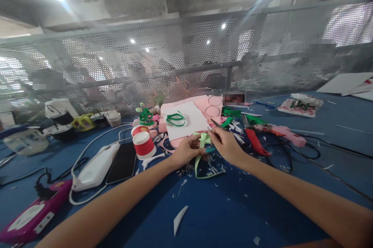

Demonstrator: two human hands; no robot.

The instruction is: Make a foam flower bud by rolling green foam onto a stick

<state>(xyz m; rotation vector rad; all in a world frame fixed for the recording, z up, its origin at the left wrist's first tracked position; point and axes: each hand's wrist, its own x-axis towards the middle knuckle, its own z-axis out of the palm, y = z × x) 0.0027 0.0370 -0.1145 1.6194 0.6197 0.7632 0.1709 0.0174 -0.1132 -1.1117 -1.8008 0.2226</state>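
A pale green ribbon [204, 138] folded into a star-like or bow shape is pinched in my left hand [185, 150]. Its long tail hangs below the fingers and curves over the blue table. Something teal [210, 150] covers or sits at a left fingertip; I cannot tell which. My right hand [229, 143] is closed beside the ribbon. From its fingers a thin dark pointed tool [216, 123] sticks up, its kind unclear. Just beyond both hands, a dark green ribbon loop [175, 118] lies on a white sheet [189, 113].
Left stand red-and-white paper cups [143, 145], a black phone [122, 163], a white power bank-like case [96, 166] and a purple power strip [36, 211]. A pink glue gun [288, 135] with its cable lies right. Scraps litter the table [151, 217]; a perforated metal screen [186, 61] rises behind.
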